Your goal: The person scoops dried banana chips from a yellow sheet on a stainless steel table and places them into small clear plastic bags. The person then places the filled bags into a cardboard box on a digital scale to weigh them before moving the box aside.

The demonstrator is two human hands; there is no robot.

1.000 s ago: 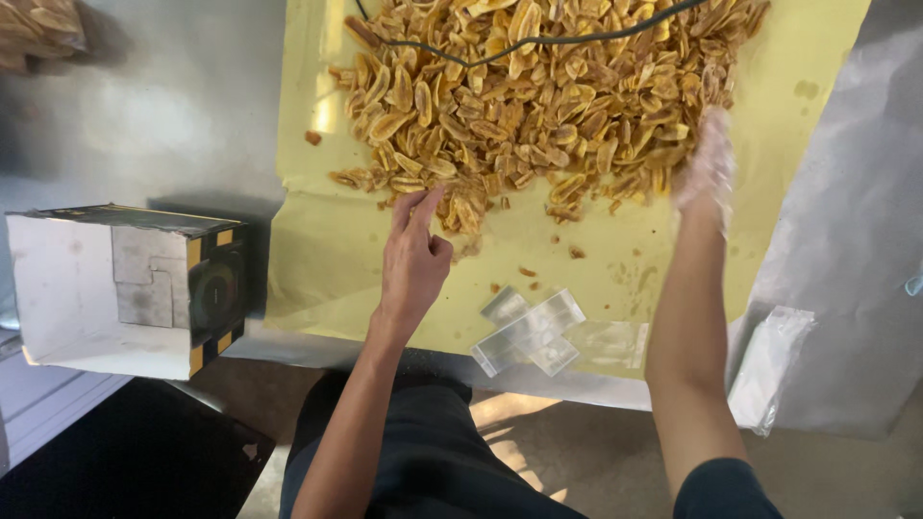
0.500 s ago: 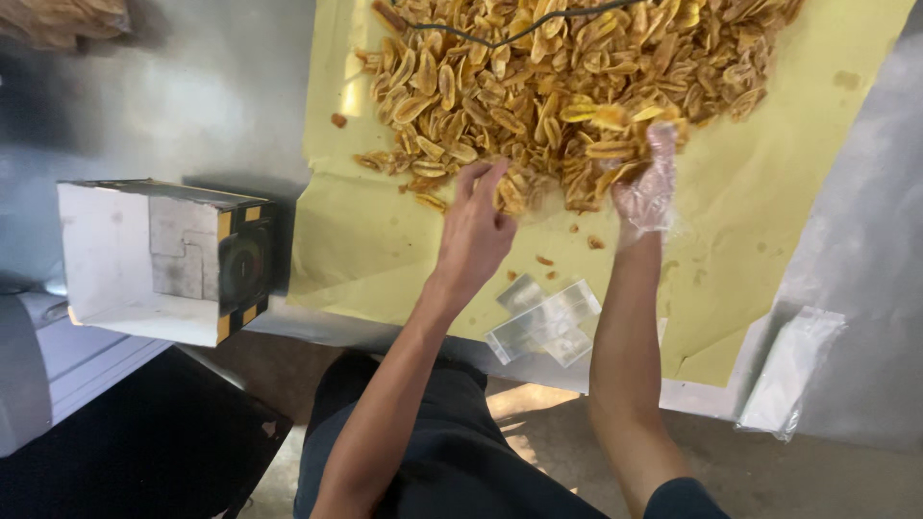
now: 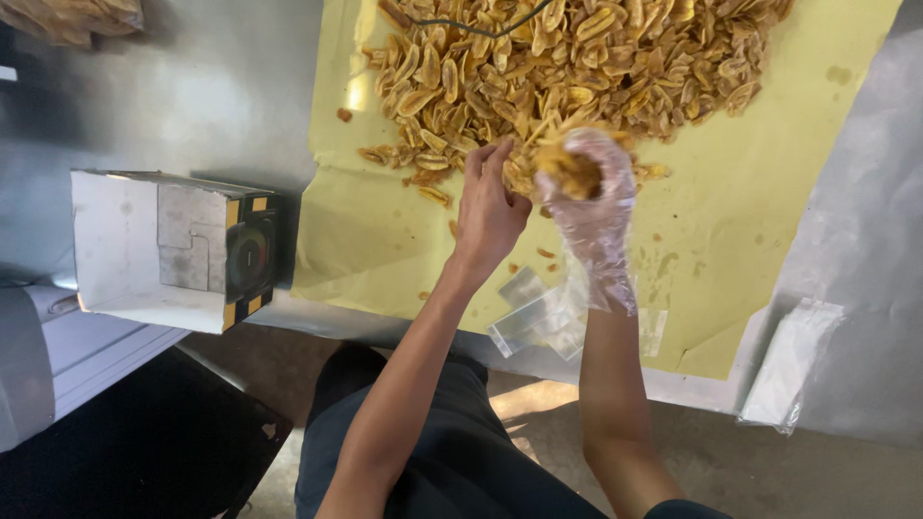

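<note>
A big heap of golden fried banana chips [image 3: 577, 67] lies on a yellow paper sheet [image 3: 760, 202] spread over a steel table. My right hand [image 3: 591, 197], inside a clear plastic glove, is cupped palm up with a scoop of chips in it at the near edge of the heap. My bare left hand [image 3: 488, 207] is right beside it, fingers touching chips at the heap's edge and pressed toward the gloved hand.
Small clear plastic bags [image 3: 538, 312] lie on the sheet's near edge. A white cardboard box [image 3: 163, 245] with a dark printed side stands to the left. More clear bags [image 3: 793, 360] rest at the right. A packed bag of chips [image 3: 77, 19] sits far left.
My right hand has moved left from the heap's right side and turned palm up with chips in it. My left hand has closed in beside it. The view shifted slightly.
</note>
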